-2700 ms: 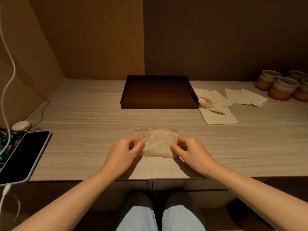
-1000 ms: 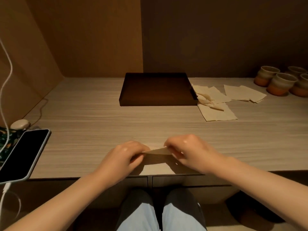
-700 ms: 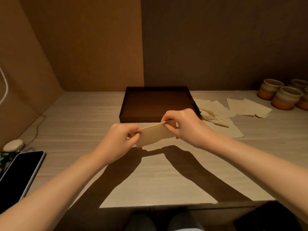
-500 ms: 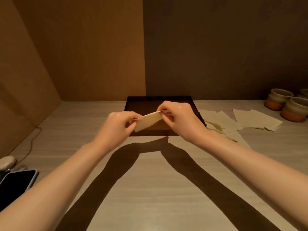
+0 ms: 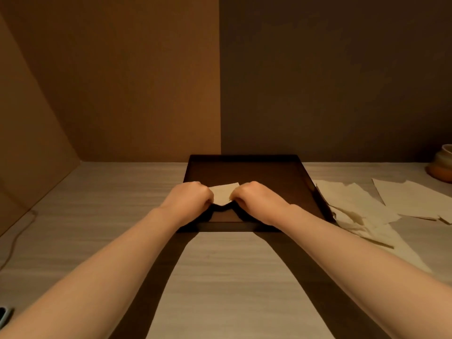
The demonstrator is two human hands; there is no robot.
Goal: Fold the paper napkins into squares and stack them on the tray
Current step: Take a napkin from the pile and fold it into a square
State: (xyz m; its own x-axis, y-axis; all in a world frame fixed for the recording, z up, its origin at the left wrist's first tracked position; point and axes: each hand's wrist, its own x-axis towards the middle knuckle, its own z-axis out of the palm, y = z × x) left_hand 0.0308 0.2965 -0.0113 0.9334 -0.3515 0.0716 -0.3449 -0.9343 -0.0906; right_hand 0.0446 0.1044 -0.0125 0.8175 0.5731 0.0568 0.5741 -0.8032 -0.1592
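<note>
Both forearms are bare to the frame edge, with no sleeves, rings or watch showing

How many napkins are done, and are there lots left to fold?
Done: none stacked that I can see; the tray's visible floor is bare. In hand: the first folded napkin, pinched by the left hand and right hand over the tray, looks about to be set down. Left: several loose napkins lie unfolded on the table to the tray's right, so most of the job remains.
</note>
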